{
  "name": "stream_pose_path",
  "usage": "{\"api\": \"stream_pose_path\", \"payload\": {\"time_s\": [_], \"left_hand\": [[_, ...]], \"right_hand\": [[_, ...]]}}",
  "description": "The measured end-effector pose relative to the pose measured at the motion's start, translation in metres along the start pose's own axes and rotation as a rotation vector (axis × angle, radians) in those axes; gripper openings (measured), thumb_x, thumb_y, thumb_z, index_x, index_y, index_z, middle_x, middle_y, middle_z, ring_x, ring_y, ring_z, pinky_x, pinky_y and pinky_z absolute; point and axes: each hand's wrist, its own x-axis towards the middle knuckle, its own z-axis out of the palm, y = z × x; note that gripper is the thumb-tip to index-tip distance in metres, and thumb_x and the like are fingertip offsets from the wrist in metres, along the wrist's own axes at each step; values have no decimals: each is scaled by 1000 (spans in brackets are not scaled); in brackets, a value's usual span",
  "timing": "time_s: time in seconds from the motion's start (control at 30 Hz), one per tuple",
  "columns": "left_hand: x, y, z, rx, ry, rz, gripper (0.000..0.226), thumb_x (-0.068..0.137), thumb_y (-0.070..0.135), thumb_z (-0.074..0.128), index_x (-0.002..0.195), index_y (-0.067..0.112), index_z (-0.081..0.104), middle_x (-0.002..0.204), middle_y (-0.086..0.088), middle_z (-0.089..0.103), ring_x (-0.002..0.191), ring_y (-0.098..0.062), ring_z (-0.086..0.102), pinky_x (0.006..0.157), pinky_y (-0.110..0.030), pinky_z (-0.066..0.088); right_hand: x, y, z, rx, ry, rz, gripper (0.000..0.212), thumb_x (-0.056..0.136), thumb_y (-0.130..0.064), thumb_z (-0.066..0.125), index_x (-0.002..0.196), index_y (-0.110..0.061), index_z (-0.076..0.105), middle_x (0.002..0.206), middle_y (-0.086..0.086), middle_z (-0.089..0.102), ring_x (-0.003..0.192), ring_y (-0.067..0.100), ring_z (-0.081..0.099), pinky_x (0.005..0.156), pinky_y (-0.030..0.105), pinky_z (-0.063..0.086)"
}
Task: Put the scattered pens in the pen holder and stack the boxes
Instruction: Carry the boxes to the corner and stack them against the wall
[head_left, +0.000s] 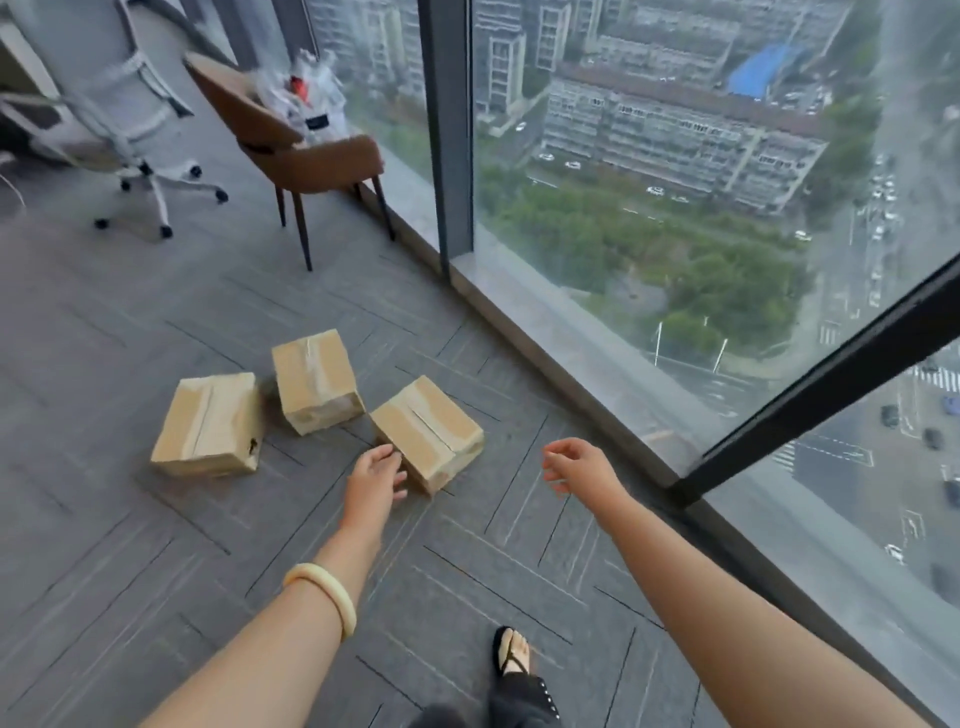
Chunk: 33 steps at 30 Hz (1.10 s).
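Three cardboard boxes lie on the carpeted floor (156, 322), none stacked yet, so the step in hand seems to be the first pick for the stack; the nearest box (427, 433) lies closest to the window sill (566, 338), the middle box (316, 381) is just behind it to the left, almost touching its corner, and the left box (209, 424) lies just beside the middle one, on the side away from the glass; no pens and no pen holder are visible here. The left hand (375, 474) is open with relaxed fingers and touches, or nearly touches, the near-left edge of the nearest box; it holds nothing. The right hand (574, 465) is also open and empty, fingers loosely curled, and hovers apart from the box on the window side. To do the step well, I judge that both hands should close on opposite short sides of the nearest box, palms flat, so it does not twist; the right hand has more way to go, so the lift should wait for it. The box lies turned against the others; it is better to square it before setting it down, edges matching, or the stack may lean. A foot in a sandal (511, 656) stands near, so the person should lift straight up.
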Motion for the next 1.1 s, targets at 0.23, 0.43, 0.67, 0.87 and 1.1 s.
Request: {"api": "stream_pose_path", "payload": {"time_s": [0.23,0.43,0.67,0.87,1.1], "left_hand": [[99,27,5,-15,62,-76,33,95,16,49,128,9,49,116,-5,54,102,-20,57,69,-24,51],[223,12,20,63,16,-209,36,96,16,48,131,11,47,121,-7,53,105,-20,54,84,-34,48],[387,-55,63,128,-32,-334,40,95,14,50,134,9,44,133,-14,52,105,-20,51,87,-37,47],[496,-161,91,147,35,-451,57,93,21,54,144,16,29,148,-11,38,123,-28,47,97,-42,44],[575,-286,112,29,159,-685,82,89,27,60,151,22,7,159,-8,16,140,-34,28,109,-53,35]], "right_hand": [[122,-45,46,-159,-90,40,14,92,-6,46,87,-13,57,80,4,61,68,12,56,63,22,48],[234,-53,83,-226,-88,127,18,92,-8,48,80,-20,56,81,2,61,65,9,56,61,21,47],[394,2,120,-318,-57,218,14,88,-11,50,81,-22,55,88,5,62,70,15,57,67,30,50],[522,81,168,-488,-113,219,28,90,-16,50,116,-10,58,103,6,60,81,18,54,55,22,43],[633,178,219,-671,-239,214,57,89,-22,58,142,-14,37,146,9,40,118,26,55,83,33,51]]}}
